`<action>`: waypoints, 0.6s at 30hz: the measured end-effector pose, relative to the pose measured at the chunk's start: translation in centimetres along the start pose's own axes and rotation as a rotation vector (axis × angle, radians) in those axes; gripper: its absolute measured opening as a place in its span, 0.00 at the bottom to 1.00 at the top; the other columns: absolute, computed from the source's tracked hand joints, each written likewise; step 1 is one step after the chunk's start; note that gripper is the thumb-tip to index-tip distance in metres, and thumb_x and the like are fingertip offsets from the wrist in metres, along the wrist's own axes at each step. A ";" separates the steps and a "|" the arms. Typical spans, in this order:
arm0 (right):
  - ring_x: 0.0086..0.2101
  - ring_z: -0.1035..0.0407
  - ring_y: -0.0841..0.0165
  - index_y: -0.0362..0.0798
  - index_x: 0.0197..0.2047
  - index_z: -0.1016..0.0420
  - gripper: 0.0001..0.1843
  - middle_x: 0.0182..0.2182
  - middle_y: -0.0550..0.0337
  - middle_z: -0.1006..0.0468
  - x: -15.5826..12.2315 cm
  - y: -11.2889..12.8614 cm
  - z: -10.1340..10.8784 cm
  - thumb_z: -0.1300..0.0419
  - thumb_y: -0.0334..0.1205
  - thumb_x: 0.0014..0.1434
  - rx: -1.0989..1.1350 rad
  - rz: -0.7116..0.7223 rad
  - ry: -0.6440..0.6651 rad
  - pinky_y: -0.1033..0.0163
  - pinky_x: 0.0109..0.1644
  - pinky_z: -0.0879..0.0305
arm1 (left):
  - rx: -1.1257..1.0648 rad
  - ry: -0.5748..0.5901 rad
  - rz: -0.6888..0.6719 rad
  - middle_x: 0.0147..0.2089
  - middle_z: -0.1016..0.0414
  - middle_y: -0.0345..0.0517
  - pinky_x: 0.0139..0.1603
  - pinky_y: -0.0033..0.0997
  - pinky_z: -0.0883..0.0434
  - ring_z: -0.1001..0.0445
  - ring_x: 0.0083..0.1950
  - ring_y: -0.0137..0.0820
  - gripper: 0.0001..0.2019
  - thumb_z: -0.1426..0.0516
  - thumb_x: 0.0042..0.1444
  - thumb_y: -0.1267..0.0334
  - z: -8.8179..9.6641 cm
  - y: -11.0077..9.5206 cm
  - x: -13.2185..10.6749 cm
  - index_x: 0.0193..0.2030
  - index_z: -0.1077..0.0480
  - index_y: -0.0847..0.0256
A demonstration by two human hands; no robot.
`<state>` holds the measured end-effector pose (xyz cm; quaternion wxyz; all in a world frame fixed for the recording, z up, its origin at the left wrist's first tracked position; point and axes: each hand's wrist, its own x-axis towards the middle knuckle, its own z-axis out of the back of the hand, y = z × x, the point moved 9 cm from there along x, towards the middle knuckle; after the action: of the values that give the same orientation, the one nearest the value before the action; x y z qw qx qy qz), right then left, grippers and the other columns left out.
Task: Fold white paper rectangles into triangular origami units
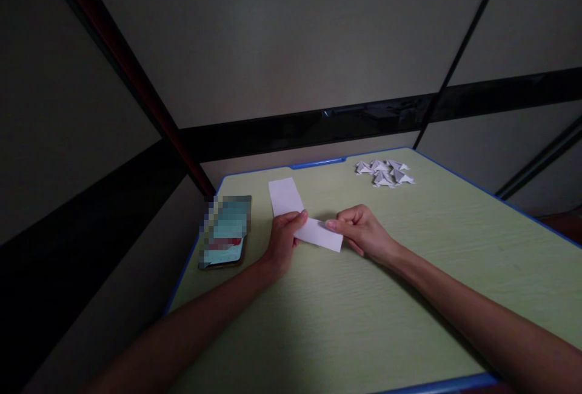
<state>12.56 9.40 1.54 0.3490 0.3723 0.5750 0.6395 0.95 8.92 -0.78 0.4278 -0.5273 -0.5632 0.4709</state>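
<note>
Between my two hands stretches a narrow white paper strip [318,234], held above the middle of the table. My left hand [282,241] pinches its left end, thumb on top. At the other end, my right hand [362,229] is closed with the thumb laid on the strip near its right edge and the other fingers curled. A second white paper piece [284,195] extends away from me behind my left hand. Whether it joins the held strip or is a separate sheet, I cannot tell, because my hand covers where they meet.
A phone [227,233], its screen lit and partly pixelated, lies at the table's left edge. Several small folded white paper figures [384,177] are grouped at the far right. The pale green table [436,297] has a blue rim, with wall panels [291,42] close behind it.
</note>
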 end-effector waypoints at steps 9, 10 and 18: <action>0.08 0.59 0.83 0.45 0.10 0.44 0.23 0.02 0.72 0.47 0.2 -0.6 -0.5 0.40 0.49 0.44 0.115 -0.082 0.010 0.69 0.16 0.67 | -0.230 -0.058 0.106 0.18 0.44 0.34 0.18 0.20 0.47 0.44 0.19 0.20 0.16 0.42 0.36 0.53 -0.4 0.1 -0.3 0.21 0.42 0.63; 0.08 0.59 0.82 0.45 0.10 0.44 0.23 0.02 0.72 0.46 0.2 -0.7 -0.6 0.41 0.49 0.45 0.133 -0.083 0.016 0.69 0.16 0.66 | -0.248 -0.045 0.115 0.18 0.44 0.33 0.17 0.20 0.48 0.45 0.18 0.19 0.16 0.42 0.37 0.52 -0.5 0.1 -0.2 0.21 0.42 0.63; 0.12 0.47 0.79 0.44 0.18 0.38 0.18 0.09 0.67 0.35 0.6 -1.2 0.3 0.41 0.49 0.45 0.336 -0.085 -0.045 0.71 0.18 0.56 | -0.133 0.259 0.009 0.19 0.38 0.37 0.13 0.18 0.48 0.41 0.18 0.19 0.17 0.47 0.43 0.49 -2.8 -0.8 -0.6 0.23 0.39 0.63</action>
<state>12.51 10.21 0.42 0.3213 0.4149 0.6809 0.5108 3.53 8.59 0.56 0.4589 -0.6134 -0.5310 0.3622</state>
